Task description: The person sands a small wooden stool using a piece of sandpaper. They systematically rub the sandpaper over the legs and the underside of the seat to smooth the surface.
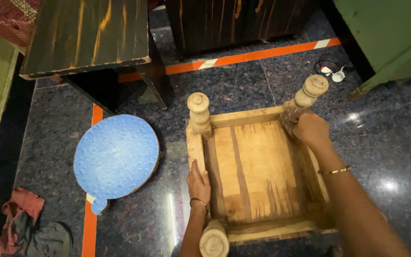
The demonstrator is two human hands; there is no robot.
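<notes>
A dark speckled polished stone floor with orange tape lines carries an upturned pale wooden stool at centre, a round blue board at left, and crumpled rags lower left.

It looks like a small woodworking or furniture workshop. An unfinished wooden stool with turned legs lies upside down on a polished dark stone floor marked with orange tape lines. Dark veneered furniture and a blue-faced cut board stand about, with crumpled rags nearby.
</notes>
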